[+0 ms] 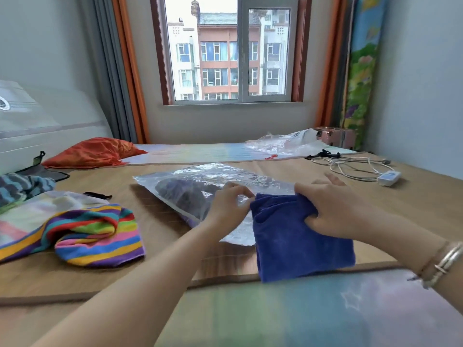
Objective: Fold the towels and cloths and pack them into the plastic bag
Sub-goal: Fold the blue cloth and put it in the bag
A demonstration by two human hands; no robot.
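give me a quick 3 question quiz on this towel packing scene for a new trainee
1. True or false: the clear plastic bag already has something dark inside it.
2. Which cloth is the right hand gripping? A) the rainbow striped towel B) the folded blue towel C) the orange cloth
3. Fill in: the left hand pinches the ____ of the bag, beside the blue towel.

Key
1. True: a dark purplish bundle shows through the plastic.
2. B: the fingers curl over its far end, next to the bag's mouth.
3. Open edge.
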